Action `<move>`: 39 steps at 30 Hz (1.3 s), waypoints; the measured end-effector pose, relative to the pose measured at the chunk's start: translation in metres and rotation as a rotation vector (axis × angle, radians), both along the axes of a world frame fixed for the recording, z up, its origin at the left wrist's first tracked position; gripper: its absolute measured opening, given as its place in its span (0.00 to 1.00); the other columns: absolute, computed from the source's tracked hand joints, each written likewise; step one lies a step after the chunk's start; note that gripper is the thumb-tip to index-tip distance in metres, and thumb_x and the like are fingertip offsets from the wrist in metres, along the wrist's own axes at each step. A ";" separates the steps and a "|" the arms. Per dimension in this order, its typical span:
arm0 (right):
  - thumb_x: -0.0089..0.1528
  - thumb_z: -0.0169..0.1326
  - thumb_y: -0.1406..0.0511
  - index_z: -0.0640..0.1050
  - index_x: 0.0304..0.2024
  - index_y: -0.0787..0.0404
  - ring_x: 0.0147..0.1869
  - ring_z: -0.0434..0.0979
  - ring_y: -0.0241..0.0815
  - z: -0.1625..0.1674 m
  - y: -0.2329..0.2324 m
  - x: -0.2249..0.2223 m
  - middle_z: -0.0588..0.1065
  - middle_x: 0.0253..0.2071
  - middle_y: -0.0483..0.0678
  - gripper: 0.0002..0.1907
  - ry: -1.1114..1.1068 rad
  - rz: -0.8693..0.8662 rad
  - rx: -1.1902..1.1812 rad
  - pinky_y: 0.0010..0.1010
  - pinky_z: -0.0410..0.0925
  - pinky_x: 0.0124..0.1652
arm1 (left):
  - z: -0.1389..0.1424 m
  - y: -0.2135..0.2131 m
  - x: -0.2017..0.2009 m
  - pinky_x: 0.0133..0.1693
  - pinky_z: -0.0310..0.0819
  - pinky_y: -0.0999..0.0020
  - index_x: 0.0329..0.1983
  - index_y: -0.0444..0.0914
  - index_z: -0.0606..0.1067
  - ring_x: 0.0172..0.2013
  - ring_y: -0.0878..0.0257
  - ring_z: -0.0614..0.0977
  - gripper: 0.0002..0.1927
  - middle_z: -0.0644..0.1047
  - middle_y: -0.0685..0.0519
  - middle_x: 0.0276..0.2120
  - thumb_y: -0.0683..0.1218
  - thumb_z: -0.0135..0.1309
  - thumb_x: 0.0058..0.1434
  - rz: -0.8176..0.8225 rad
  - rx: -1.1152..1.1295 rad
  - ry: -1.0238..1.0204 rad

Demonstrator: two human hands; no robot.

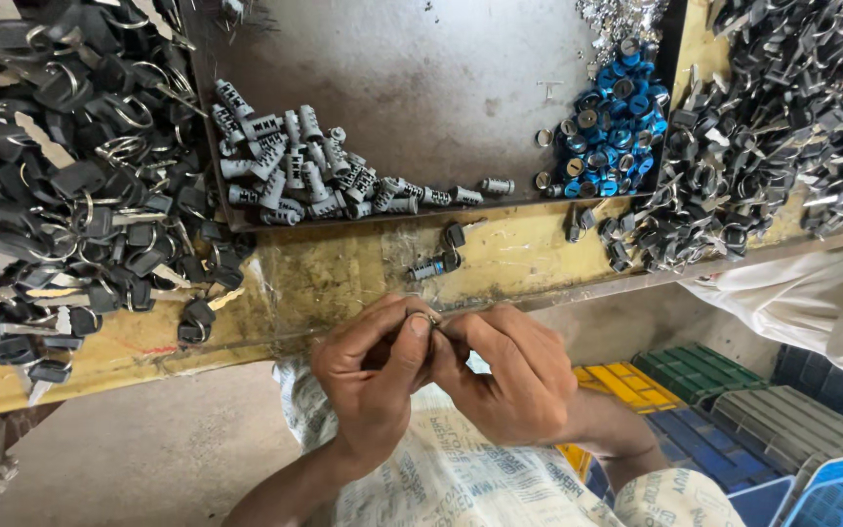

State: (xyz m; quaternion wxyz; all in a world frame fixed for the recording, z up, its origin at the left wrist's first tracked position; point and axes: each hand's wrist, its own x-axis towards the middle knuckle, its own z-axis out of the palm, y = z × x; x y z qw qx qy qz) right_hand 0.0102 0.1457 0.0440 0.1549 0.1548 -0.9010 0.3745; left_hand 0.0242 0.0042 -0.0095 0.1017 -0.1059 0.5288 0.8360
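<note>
Far to the left of your hands, a big heap of black keys (pixel 70 185) covers the bench (pixel 324 273). Above your left hand (pixel 373 376) lies a pile of grey cylinders (pixel 304 176) on a dark tray (pixel 421 88). Your left hand is closed, thumb and fingers pinching a small metal ring (pixel 424 317). Your right hand (pixel 509 376) touches the left one and pinches the same ring from the other side. Just above both hands one lock part (pixel 438 262) lies alone on the bench. Above your right hand are blue caps (pixel 617 127), and further right another dark heap of parts (pixel 773 117).
</note>
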 end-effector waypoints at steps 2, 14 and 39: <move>0.56 0.65 0.79 0.75 0.40 0.73 0.29 0.78 0.42 -0.001 -0.005 0.002 0.76 0.30 0.52 0.13 0.003 -0.037 -0.032 0.30 0.71 0.30 | -0.001 0.001 0.001 0.22 0.62 0.77 0.43 0.28 0.80 0.24 0.75 0.71 0.06 0.79 0.53 0.33 0.37 0.56 0.69 0.011 -0.032 0.024; 0.53 0.65 0.78 0.77 0.37 0.72 0.30 0.79 0.45 -0.001 -0.014 0.009 0.77 0.30 0.52 0.11 0.045 -0.225 0.028 0.31 0.71 0.31 | -0.004 0.003 0.004 0.20 0.59 0.76 0.46 0.25 0.80 0.23 0.75 0.68 0.07 0.78 0.51 0.32 0.36 0.55 0.70 0.018 0.217 -0.020; 0.58 0.64 0.74 0.85 0.43 0.64 0.37 0.83 0.38 -0.036 0.048 -0.009 0.83 0.39 0.51 0.10 -0.443 0.126 -0.421 0.27 0.76 0.35 | -0.038 -0.020 -0.021 0.18 0.60 0.77 0.35 0.33 0.84 0.18 0.74 0.70 0.06 0.80 0.54 0.22 0.41 0.60 0.64 -0.410 -0.030 0.076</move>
